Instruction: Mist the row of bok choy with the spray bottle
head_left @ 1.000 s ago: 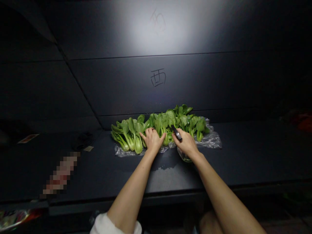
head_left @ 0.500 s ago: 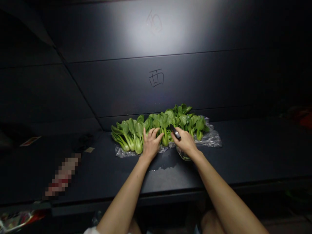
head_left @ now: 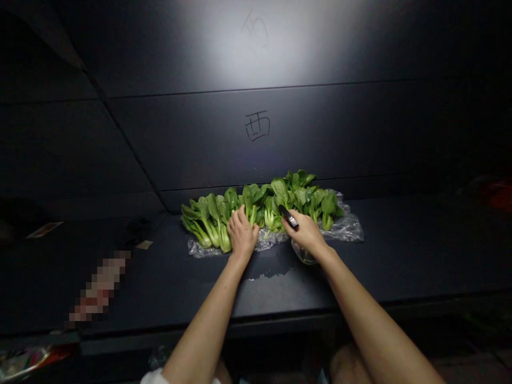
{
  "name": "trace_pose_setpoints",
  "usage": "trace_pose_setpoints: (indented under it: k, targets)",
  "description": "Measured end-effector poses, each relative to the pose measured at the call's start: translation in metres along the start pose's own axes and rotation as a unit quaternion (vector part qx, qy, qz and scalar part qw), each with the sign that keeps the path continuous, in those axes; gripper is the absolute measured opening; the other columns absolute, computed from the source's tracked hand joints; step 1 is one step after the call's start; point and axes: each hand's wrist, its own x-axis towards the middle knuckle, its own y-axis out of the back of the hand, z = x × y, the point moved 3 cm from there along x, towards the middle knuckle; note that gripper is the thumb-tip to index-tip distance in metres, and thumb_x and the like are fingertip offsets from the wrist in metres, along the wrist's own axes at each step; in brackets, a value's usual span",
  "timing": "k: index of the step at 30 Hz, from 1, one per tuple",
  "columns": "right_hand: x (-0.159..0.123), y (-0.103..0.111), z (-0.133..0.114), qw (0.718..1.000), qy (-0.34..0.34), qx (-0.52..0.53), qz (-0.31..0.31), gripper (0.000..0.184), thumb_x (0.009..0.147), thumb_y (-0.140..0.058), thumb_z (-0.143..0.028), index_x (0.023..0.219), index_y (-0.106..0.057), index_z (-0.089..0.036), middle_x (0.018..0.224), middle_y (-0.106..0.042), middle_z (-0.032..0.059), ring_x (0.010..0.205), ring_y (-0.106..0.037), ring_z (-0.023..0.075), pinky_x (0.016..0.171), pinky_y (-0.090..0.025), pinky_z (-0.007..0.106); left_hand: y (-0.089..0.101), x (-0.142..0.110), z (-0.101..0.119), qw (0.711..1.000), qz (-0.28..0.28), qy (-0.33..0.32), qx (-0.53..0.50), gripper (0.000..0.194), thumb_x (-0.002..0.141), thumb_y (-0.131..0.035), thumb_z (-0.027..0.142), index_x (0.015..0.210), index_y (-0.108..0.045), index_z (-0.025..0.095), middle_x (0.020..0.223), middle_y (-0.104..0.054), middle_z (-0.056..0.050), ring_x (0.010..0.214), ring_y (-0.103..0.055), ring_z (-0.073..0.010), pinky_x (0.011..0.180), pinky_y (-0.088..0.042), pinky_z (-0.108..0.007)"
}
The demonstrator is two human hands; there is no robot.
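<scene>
- Greens [head_left: 216, 221], bok choy by the look of them, lie bunched in a row on a crumpled clear plastic sheet [head_left: 347, 228], on the dark desk [head_left: 400, 256] close to the back wall [head_left: 192, 138].
- Leaves mostly point at the wall and the pale stalk ends face the person. My guess is that keeps the firm ends within easy reach.
- Plastic underneath probably keeps the damp stuff off the desk. Doesn't catch everything though, there's a wet patch [head_left: 264, 269] just in front of it.
- Left hand [head_left: 242, 234] is on the middle of the row, fingers curled over the leaves, thumb against a stalk. Looks like it's gripping that bunch, though the fingertips are partly hidden.
- Right hand [head_left: 304, 232] is wrapped around what looks like a clear spray bottle [head_left: 303, 254], black nozzle [head_left: 288, 217] angled toward the leaves. Holding it up by the neck makes sense if the trigger's there, but I can't see the trigger.
- Writing: one dark character [head_left: 258, 126] on the wall, looks like 西 ("west"). Fainter scrawl [head_left: 256, 32] above it, can't read that.
- No brands I can make out. The bright packet [head_left: 32, 362] at lower left is too blurry.
</scene>
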Motion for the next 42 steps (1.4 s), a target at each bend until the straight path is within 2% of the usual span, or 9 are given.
trace_pose_setpoints:
  k: [2,6,13,17,20,24,31,36,42]
  targets:
    - [-0.001,-0.001,-0.002,1.000,0.000,-0.003,-0.010,0.020,0.089,-0.048,-0.035,0.092,-0.063,-0.021,0.084,-0.070,0.0060,0.076,-0.064,0.0195,0.061,-0.034,0.024,0.004,-0.001,-0.006,1.000,0.005,-0.006,0.000,0.059,0.081,-0.057,0.027,0.136,-0.040,0.015,0.119,-0.056,-0.016,0.111,-0.053,-0.0294,0.091,-0.041,-0.041]
    - [-0.002,-0.002,-0.007,1.000,0.005,0.003,-0.024,0.021,0.090,-0.048,-0.035,0.094,-0.063,-0.021,0.087,-0.071,0.0060,0.080,-0.065,0.0202,0.063,-0.036,0.024,0.009,-0.001,-0.010,1.000,-0.003,-0.030,-0.002,0.042,0.083,-0.055,0.028,0.124,-0.050,0.018,0.109,-0.062,-0.011,0.105,-0.056,-0.0269,0.095,-0.037,-0.043]
    - [0.000,0.008,-0.014,0.998,0.023,-0.019,-0.052,0.020,0.089,-0.050,-0.036,0.093,-0.063,-0.021,0.091,-0.071,0.0074,0.082,-0.065,0.0208,0.062,-0.035,0.024,0.006,0.000,-0.012,1.000,0.017,0.008,-0.001,0.024,0.085,-0.053,0.030,0.106,-0.058,0.019,0.106,-0.062,-0.011,0.103,-0.055,-0.0274,0.094,-0.036,-0.044]
    - [-0.005,0.008,-0.007,0.998,0.024,0.022,-0.048,0.021,0.090,-0.049,-0.037,0.091,-0.062,-0.021,0.084,-0.070,0.0053,0.079,-0.065,0.0198,0.063,-0.037,0.023,0.005,0.001,-0.014,0.999,0.044,0.022,-0.005,0.022,0.084,-0.054,0.030,0.101,-0.060,0.018,0.118,-0.055,-0.014,0.111,-0.050,-0.0295,0.092,-0.038,-0.042]
    - [-0.008,0.005,-0.001,0.998,0.017,0.057,-0.036,0.021,0.090,-0.049,-0.037,0.090,-0.062,-0.020,0.082,-0.069,0.0046,0.077,-0.064,0.0189,0.064,-0.038,0.023,0.007,0.003,-0.016,0.999,0.035,0.036,-0.007,0.021,0.085,-0.053,0.031,0.099,-0.061,0.018,0.110,-0.058,-0.013,0.105,-0.052,-0.0292,0.089,-0.040,-0.041]
    - [-0.008,0.003,-0.003,0.998,0.035,0.052,-0.030,0.023,0.090,-0.049,-0.038,0.097,-0.062,-0.021,0.088,-0.070,0.0056,0.081,-0.065,0.0201,0.065,-0.038,0.024,0.008,0.005,-0.013,1.000,0.003,0.017,-0.017,0.026,0.087,-0.048,0.028,0.107,-0.059,0.018,0.101,-0.064,-0.011,0.100,-0.055,-0.0273,0.088,-0.039,-0.041]
    - [-0.007,-0.003,-0.020,0.997,0.043,0.042,-0.039,0.024,0.092,-0.048,-0.040,0.098,-0.062,-0.021,0.091,-0.071,0.0056,0.083,-0.065,0.0198,0.064,-0.036,0.023,0.012,-0.002,-0.006,0.998,-0.048,-0.042,0.025,0.028,0.089,-0.045,0.025,0.112,-0.061,0.020,0.106,-0.066,-0.011,0.103,-0.056,-0.0262,0.092,-0.037,-0.044]
    - [-0.006,-0.007,-0.024,0.999,0.014,0.015,-0.040,0.023,0.092,-0.047,-0.038,0.091,-0.062,-0.021,0.083,-0.070,0.0050,0.076,-0.065,0.0191,0.060,-0.033,0.023,0.014,-0.009,-0.012,0.995,-0.059,-0.071,0.023,0.037,0.088,-0.051,0.032,0.122,-0.057,0.019,0.120,-0.061,-0.012,0.112,-0.053,-0.0273,0.095,-0.038,-0.045]
    - [-0.008,-0.014,-0.030,0.998,0.049,0.004,-0.038,0.025,0.092,-0.048,-0.042,0.099,-0.061,-0.022,0.092,-0.071,0.0063,0.083,-0.065,0.0197,0.062,-0.034,0.023,0.012,-0.011,-0.016,0.993,-0.060,-0.098,-0.008,0.042,0.086,-0.053,0.031,0.126,-0.055,0.020,0.135,-0.052,-0.012,0.126,-0.044,-0.0283,0.100,-0.040,-0.043]
